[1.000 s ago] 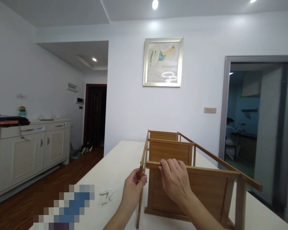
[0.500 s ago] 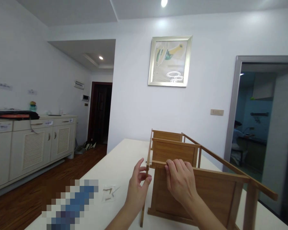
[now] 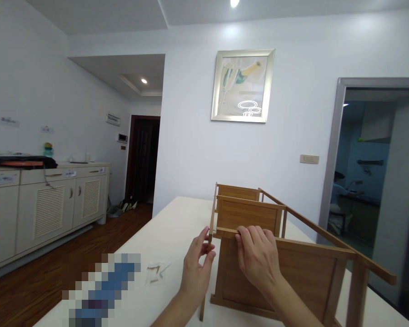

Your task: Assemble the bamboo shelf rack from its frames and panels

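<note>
A wooden shelf rack lies on its side on the table, its panels standing one behind another. My left hand point(image 3: 197, 262) is closed around a thin wooden side rail point(image 3: 202, 306) at the rack's left, thumb on the near side and fingers curled behind. The tip of its index finger presses on the rail's outer face, level with the top of the nearest panel. My right hand point(image 3: 259, 254) grips the top edge of that nearest shelf panel point(image 3: 303, 277), close to its left corner. On the right, another long rail point(image 3: 322, 229) runs along the panels.
A small clear bag point(image 3: 156, 273) with screws and a hex key lies on the white table point(image 3: 177, 227), left of my hands. A blurred blue patch point(image 3: 112, 284) covers the table's left edge. Through the doorway at right sits a person point(image 3: 339, 195). A cabinet point(image 3: 54, 195) lines the left wall.
My left index finger has moved in against the rail's outer face, where the end of a small screw stuck out before. My right hand keeps its grip on the panel.
</note>
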`<state>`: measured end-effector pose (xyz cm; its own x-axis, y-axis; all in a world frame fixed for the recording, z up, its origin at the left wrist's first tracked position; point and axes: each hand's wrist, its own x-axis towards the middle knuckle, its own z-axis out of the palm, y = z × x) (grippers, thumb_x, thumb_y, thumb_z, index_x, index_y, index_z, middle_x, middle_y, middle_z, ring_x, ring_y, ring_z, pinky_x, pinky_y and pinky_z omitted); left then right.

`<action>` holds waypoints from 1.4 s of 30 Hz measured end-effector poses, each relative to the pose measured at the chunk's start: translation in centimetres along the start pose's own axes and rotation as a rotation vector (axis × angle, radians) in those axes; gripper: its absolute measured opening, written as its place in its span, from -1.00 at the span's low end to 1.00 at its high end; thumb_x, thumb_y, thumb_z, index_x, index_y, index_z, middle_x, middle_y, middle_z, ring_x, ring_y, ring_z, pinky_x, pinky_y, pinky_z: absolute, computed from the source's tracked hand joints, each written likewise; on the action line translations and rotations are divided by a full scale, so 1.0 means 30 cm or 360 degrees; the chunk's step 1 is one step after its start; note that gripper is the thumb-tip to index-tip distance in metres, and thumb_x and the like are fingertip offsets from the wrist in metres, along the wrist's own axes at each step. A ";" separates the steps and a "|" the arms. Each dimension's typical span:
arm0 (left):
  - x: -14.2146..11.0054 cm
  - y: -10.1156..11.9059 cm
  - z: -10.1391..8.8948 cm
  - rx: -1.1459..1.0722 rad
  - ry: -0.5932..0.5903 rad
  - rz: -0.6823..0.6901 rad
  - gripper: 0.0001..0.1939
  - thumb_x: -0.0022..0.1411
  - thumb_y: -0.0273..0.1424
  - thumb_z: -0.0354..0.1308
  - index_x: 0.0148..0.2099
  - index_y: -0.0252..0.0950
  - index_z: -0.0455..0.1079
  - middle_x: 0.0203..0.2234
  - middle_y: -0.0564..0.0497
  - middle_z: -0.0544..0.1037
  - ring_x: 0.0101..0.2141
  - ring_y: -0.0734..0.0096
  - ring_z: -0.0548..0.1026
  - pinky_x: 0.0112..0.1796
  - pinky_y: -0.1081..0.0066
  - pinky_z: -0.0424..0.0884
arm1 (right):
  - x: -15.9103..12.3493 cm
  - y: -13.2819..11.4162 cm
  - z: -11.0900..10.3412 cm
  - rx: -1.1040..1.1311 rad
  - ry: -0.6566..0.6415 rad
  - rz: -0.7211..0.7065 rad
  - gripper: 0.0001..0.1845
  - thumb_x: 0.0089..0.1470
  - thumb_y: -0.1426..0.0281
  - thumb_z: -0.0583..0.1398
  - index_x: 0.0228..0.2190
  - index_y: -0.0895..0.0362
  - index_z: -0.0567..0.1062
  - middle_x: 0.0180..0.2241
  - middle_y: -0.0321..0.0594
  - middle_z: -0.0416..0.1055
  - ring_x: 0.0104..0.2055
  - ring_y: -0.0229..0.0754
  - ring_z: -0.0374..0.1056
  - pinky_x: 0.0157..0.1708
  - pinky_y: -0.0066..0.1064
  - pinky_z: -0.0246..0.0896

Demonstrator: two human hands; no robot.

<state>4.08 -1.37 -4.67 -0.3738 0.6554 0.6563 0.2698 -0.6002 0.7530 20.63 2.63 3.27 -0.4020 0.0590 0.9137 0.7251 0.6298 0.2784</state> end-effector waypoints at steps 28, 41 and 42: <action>0.005 0.019 -0.002 -0.0077 -0.0015 0.0058 -0.43 0.24 -0.48 0.09 0.27 -0.02 0.22 0.00 -0.02 0.45 -0.18 0.44 0.51 -0.06 0.30 0.49 | 0.004 0.003 -0.004 0.0023 0.0014 -0.0011 -0.85 0.23 0.45 0.04 -0.34 0.14 0.39 -0.48 -0.23 0.31 -0.41 -0.16 0.16 -0.33 -0.28 -0.06; 0.007 0.017 -0.004 -0.0124 -0.0018 0.0055 -0.45 0.24 -0.45 0.11 0.26 -0.02 0.24 -0.06 0.00 0.47 -0.19 0.44 0.51 -0.07 0.32 0.49 | 0.006 0.003 -0.005 0.0051 0.0020 0.0004 -0.86 0.23 0.45 0.04 -0.33 0.15 0.39 -0.47 -0.22 0.31 -0.40 -0.16 0.17 -0.32 -0.28 -0.07; 0.006 0.017 -0.004 -0.0128 -0.0015 0.0034 -0.45 0.24 -0.44 0.11 0.26 -0.02 0.25 -0.04 -0.01 0.46 -0.18 0.44 0.51 -0.08 0.33 0.49 | 0.007 0.003 -0.005 0.0056 0.0022 0.0005 -0.86 0.23 0.45 0.04 -0.34 0.15 0.39 -0.48 -0.22 0.31 -0.40 -0.17 0.17 -0.32 -0.28 -0.07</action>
<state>4.04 -1.62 -4.16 -0.3600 0.6464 0.6728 0.2054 -0.6485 0.7330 20.71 2.58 3.52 -0.3920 0.0501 0.9186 0.7061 0.6565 0.2655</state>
